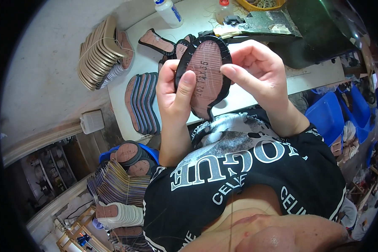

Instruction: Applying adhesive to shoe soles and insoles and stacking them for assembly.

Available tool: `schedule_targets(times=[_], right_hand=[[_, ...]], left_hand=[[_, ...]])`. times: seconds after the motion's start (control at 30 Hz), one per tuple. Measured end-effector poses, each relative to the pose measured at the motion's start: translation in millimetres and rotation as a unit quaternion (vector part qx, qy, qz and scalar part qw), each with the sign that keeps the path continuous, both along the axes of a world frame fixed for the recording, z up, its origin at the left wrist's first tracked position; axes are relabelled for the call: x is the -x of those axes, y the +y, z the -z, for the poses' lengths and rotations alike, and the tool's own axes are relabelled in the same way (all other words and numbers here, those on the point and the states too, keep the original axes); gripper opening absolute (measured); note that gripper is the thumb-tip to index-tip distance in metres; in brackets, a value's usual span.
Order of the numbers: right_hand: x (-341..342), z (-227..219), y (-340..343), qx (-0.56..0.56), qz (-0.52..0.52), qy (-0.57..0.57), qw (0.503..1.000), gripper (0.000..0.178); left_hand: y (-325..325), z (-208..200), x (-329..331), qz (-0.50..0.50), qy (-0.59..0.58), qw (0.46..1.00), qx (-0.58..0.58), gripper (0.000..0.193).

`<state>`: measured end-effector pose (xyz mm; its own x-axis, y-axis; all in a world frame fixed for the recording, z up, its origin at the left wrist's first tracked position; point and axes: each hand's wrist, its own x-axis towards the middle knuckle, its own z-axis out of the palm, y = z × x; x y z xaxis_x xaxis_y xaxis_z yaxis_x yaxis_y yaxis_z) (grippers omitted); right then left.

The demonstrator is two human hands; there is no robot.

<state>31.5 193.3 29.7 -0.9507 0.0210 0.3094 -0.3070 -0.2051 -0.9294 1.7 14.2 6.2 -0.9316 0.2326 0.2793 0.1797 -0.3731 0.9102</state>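
Note:
Up before me is a shoe insole (pixel 208 80) with a brown board face, dark marks printed on it, and a black edging folded over the rim in small pleats. My left hand (pixel 175 92) grips its left side, thumb flat on the brown face and fingers behind. On the opposite edge, my right hand (pixel 260 71) pinches the rim, its thumb on the front and its other fingers curled, partly hidden behind. Just beyond my left hand, a similar black-edged insole (pixel 156 41) lies on the white table (pixel 298 84), with a few more overlapping beside it.
A row of stacked insoles (pixel 142 103) stands at the table's left edge. Farther left leans a tied gold bundle (pixel 100 52). A white bottle (pixel 169 13) and a dark machine (pixel 319 31) are at the back. Blue bins (pixel 325 119) sit right; more bundles (pixel 124 187) lie lower left.

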Motion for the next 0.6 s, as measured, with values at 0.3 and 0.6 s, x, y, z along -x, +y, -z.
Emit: schedule_targets(times=[0.3, 0.6], right_hand=[[9.7, -20.6, 4.3, -0.113, -0.043, 0.215, 0.969, 0.025], [6.9, -33.2, 5.5, 0.185, -0.211, -0.105, 0.954, 0.047]], left_hand=[[-14.1, -32.2, 7.4, -0.125, 0.400, 0.889, 0.186, 0.032], [-27.9, -33.8, 2.9, -0.301, 0.541, 0.661, 0.423, 0.020]])
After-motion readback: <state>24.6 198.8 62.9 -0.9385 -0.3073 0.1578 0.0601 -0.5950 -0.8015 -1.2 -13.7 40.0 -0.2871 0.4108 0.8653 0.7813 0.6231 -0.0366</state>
